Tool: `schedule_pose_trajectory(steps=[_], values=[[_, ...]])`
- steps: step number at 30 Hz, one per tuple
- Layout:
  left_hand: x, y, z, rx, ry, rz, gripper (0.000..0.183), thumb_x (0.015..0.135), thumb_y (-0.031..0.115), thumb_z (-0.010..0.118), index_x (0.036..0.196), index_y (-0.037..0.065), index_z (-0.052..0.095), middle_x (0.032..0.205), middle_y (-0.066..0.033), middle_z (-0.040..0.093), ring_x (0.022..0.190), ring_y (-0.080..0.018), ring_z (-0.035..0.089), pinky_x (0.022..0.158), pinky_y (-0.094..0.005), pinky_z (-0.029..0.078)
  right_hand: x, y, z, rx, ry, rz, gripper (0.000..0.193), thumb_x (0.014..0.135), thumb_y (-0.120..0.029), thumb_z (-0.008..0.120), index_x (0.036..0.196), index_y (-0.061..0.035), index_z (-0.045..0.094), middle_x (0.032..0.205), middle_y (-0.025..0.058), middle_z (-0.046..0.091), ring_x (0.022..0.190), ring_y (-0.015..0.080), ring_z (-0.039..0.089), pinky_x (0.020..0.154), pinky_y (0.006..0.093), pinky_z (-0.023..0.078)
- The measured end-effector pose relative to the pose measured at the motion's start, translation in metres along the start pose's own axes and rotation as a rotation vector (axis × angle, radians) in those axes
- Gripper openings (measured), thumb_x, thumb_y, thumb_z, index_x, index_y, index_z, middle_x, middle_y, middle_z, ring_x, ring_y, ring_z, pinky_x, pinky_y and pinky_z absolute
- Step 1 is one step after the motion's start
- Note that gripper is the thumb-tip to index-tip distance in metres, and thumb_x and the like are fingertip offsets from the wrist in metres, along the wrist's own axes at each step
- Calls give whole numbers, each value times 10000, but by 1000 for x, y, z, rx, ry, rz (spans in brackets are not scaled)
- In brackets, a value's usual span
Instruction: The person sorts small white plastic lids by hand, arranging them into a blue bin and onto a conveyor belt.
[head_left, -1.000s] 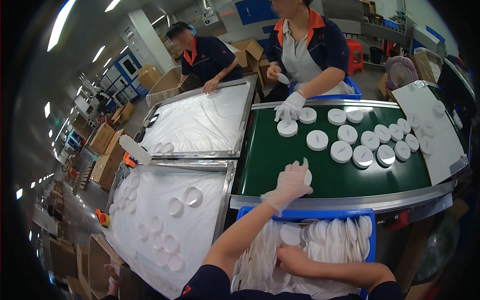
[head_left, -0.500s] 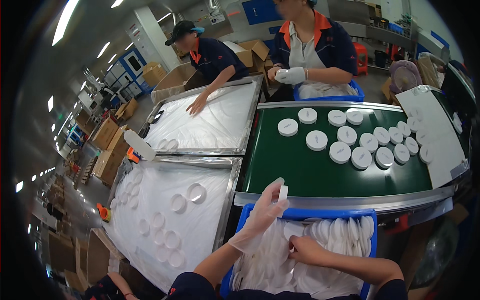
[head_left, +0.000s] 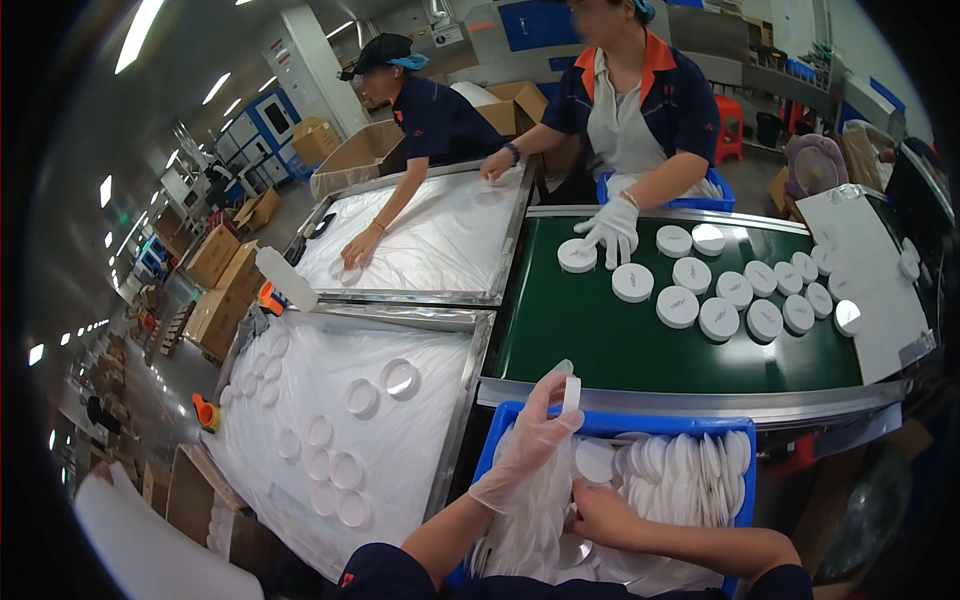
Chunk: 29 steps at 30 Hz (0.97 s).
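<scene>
In a clear thin glove, my left hand point(head_left: 532, 440) is raised over the blue bin point(head_left: 497, 425). It grips a white round lid point(head_left: 571, 394), seen nearly edge-on, between thumb and fingers. My bare right hand point(head_left: 608, 518) is lower, inside the bin, its fingers closed at the lower edge of a white disc point(head_left: 594, 461). Its fingertips are partly hidden. Thin white discs point(head_left: 690, 470) fill the bin, many standing on edge in rows, others under a translucent film look on the left side.
Beyond the bin runs a green conveyor point(head_left: 560, 350) carrying several white round lids point(head_left: 678, 307). A lined tray point(head_left: 400, 460) at left holds clear-looking rings point(head_left: 400, 379). Two co-workers stand across; a gloved hand point(head_left: 614, 232) touches the belt. A white bottle point(head_left: 286, 280) lies by the tray.
The facing co-worker's gloved hand has come onto the belt, and a lid there is gone from view. The other hand reaches the far tray. My hands have barely moved.
</scene>
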<state>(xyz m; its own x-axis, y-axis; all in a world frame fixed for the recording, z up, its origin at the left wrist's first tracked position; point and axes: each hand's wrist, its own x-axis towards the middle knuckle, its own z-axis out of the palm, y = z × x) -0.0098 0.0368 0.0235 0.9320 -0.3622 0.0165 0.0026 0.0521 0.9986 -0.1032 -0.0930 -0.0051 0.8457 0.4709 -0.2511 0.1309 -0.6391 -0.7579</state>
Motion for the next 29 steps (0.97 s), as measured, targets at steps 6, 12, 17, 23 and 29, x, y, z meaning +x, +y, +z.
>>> schedule_pose_trajectory(steps=[6, 12, 17, 23, 29], values=[[-5, 3, 1, -1, 15, -53, 698, 781, 319, 592, 1337, 55, 263, 1246, -77, 395, 1103, -161, 397, 899, -288, 338, 7, 0, 6, -29, 4, -10, 353, 653, -121, 641, 899, 64, 467, 821, 240, 588, 799, 395, 575, 712, 456, 457], [-5, 0, -3, -30, 35, -44, 692, 756, 268, 604, 1319, 28, 280, 1218, -115, 404, 1149, -202, 379, 946, -328, 319, 2, -7, 24, -110, 117, -77, 373, 630, -154, 679, 895, 59, 526, 956, 215, 522, 912, 385, 519, 764, 423, 456], [-6, -2, -8, -25, 34, -47, 691, 755, 266, 606, 1318, 29, 283, 1219, -117, 405, 1145, -201, 381, 944, -321, 320, -1, -15, 37, -320, 103, -190, 414, 580, -166, 700, 903, 42, 544, 976, 168, 478, 913, 343, 494, 749, 413, 457], [-5, -6, -8, -27, 46, -33, 653, 765, 231, 594, 1315, 42, 296, 1215, -115, 414, 1132, -200, 391, 939, -320, 322, 4, -29, 32, -533, 132, -160, 401, 567, -178, 702, 883, 24, 560, 975, 144, 486, 927, 304, 488, 710, 397, 437], [-1, -7, -8, -29, 52, -71, 645, 772, 225, 588, 1321, 55, 296, 1224, -112, 412, 1144, -197, 386, 944, -325, 319, 13, -26, 34, -557, 61, -140, 421, 568, -215, 713, 891, 13, 569, 994, 137, 483, 932, 290, 482, 711, 452, 423]])
